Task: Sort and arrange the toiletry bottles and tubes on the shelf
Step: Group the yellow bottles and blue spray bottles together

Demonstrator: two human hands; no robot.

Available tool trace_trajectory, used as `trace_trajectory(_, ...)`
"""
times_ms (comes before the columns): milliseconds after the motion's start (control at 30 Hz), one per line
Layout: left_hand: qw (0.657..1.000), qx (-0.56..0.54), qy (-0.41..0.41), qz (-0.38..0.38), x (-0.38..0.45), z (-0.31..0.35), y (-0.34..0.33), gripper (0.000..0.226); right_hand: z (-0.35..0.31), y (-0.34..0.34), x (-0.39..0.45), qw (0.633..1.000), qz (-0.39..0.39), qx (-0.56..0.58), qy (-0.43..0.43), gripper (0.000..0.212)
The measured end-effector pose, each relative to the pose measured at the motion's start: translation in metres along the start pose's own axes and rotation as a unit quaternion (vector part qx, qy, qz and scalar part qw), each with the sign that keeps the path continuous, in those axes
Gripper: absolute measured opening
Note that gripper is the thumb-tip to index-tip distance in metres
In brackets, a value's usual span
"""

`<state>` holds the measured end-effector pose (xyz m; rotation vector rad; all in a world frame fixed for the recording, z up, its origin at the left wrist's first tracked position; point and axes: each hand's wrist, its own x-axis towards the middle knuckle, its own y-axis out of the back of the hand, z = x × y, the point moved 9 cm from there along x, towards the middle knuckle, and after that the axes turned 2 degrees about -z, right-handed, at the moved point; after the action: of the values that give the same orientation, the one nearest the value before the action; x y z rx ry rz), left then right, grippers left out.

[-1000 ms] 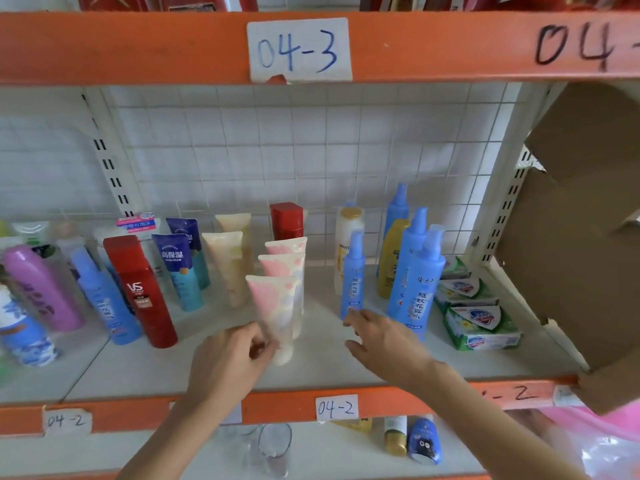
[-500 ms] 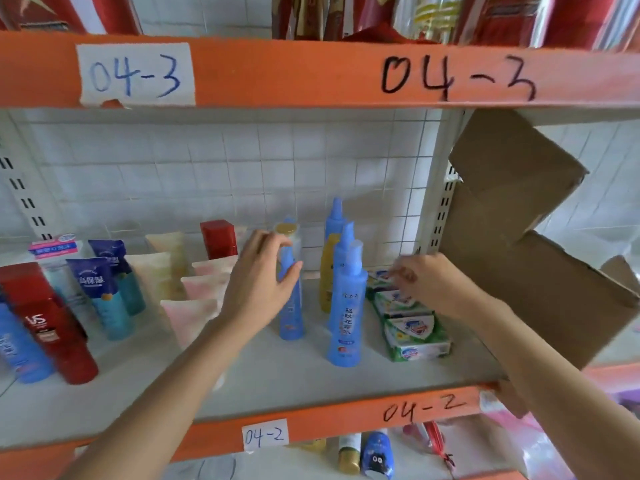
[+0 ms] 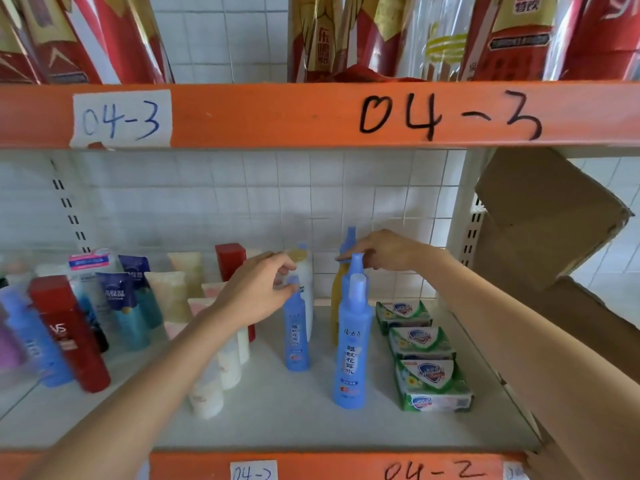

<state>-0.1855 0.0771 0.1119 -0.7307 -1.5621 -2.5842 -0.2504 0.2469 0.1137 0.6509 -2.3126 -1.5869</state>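
Standing upright, slim blue spray bottle (image 3: 296,332)

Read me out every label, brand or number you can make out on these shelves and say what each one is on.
"04-3": white paper label on the upper orange beam.
"04-3": black marker on the upper orange beam.
"04-2": black marker on the lower orange beam.
"04-": lower paper label, cut off by the frame.
"VS": red bottle.
Print on the blue spray bottles, soap boxes and tubes is too blurred to read.
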Motion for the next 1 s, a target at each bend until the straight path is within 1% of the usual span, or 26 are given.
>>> trace_trajectory(33,1.0,0.003,-0.002,-0.005,-0.001,0.0,-0.002,0.028,0.001,-0.005,0.002,1.0,-0.015,-0.021,0.002,0.033)
trace_trajectory(100,1.0,0.004,-0.001,-0.013,-0.003,-0.001,-0.004,0.027,0.005,-0.007,0.004,0.999,-0.015,-0.037,0.008,0.033)
trace_trajectory(200,1.0,-0.003,0.007,-0.019,-0.004,-0.003,-0.005,0.028,0.013,-0.001,0.001,1.0,0.003,-0.004,0.008,0.034)
trace_trajectory(367,1.0,-0.003,0.019,-0.022,-0.004,-0.001,-0.007,0.03,0.037,-0.014,-0.008,0.998,-0.034,0.026,-0.037,0.037)
trace_trajectory(433,0.999,-0.002,0.023,-0.023,-0.003,0.001,-0.009,0.031,0.047,-0.024,-0.011,0.997,-0.046,0.036,-0.058,0.044)
trace_trajectory(567,0.999,-0.002,0.034,-0.024,-0.002,0.001,-0.009,0.031,0.049,-0.025,-0.021,0.994,-0.007,0.085,-0.071,0.043)
trace_trajectory(700,0.999,-0.001,0.037,-0.03,-0.002,0.001,-0.009,0.03,0.033,0.013,-0.044,0.994,0.078,0.055,-0.046,0.036)
trace_trajectory(767,0.999,-0.004,0.038,-0.035,-0.002,0.002,-0.009,0.031,0.023,0.035,-0.061,0.992,0.107,0.05,-0.047,0.033)
trace_trajectory(833,0.998,-0.002,0.046,-0.041,0.0,0.002,-0.008,0.033,0.012,0.05,-0.078,0.992,0.109,0.047,-0.051,0.03)
trace_trajectory(1000,0.997,-0.006,0.054,-0.054,0.004,0.001,-0.009,0.035,-0.013,0.054,-0.117,0.995,0.068,-0.037,-0.065,0.027)
